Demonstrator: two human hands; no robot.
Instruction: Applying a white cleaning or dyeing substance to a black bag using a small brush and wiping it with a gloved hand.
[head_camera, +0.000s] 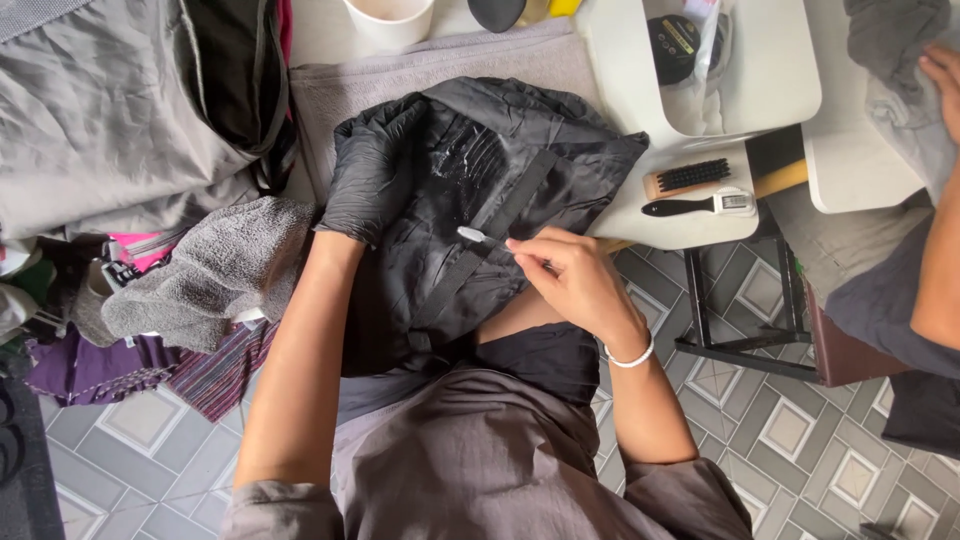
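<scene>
Black-gloved left hand (368, 175) fingers spread flat on bag (520, 170); right hand (572, 275) fingers pinch toothbrush (480, 237).

White table (330, 35): carries a grey towel (420, 65) spread flat, a white cup (390, 18) at its far edge; black bag (500, 200) rests on the towel; white side stand (680, 215): holds a wooden brush (688, 177) and a black-handled brush (700, 204) side by side; tiled floor (800, 430) below.
</scene>
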